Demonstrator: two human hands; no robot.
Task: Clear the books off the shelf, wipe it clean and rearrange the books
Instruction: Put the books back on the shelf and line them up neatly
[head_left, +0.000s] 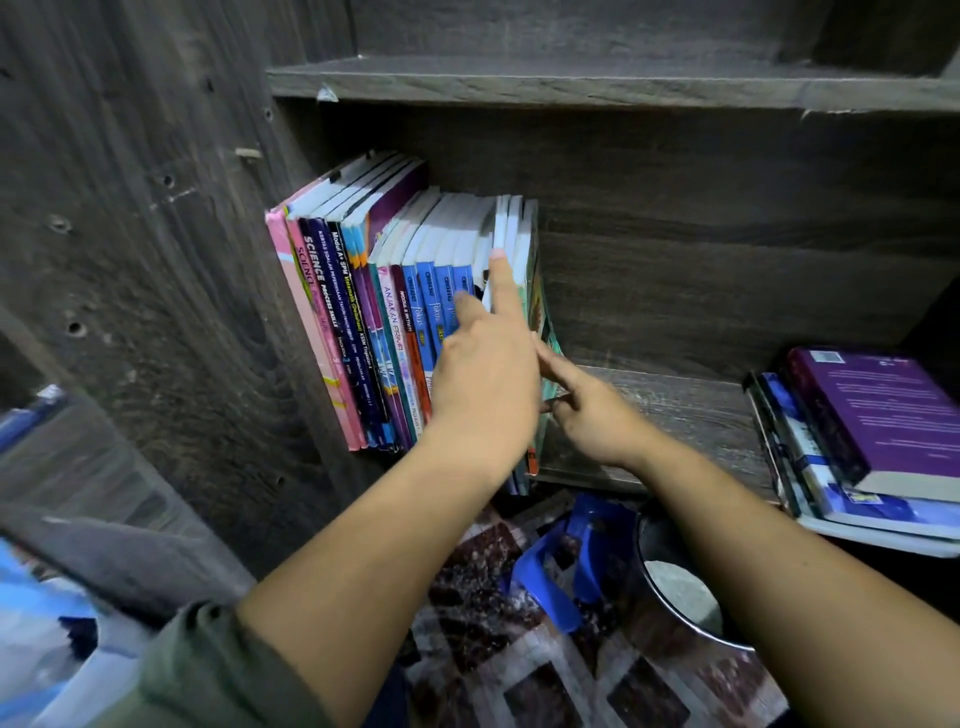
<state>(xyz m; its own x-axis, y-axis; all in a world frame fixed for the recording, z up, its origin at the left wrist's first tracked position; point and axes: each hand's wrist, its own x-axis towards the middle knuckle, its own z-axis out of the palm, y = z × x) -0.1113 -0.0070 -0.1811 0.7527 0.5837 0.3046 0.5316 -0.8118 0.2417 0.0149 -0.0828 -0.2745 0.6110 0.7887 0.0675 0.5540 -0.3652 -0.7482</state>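
Note:
A row of upright books (395, 312) leans against the left wall of the dark wooden shelf (675, 410). My left hand (483, 374) reaches onto the right end of the row, its index finger straight along the top edge of the white-paged books and another finger on a blue spine. My right hand (587, 415) is lower and to the right, fingers extended against the side of the rightmost book (535, 291). Neither hand holds anything that I can see. A flat stack of books (872, 431) with a purple one on top lies at the shelf's right end.
An upper shelf board (571, 83) runs above the books. Below the shelf, a blue plastic object (571, 556) and a metal bucket (675, 587) sit on a patterned mat (493, 649). More blurred books or papers (41, 623) lie at the lower left.

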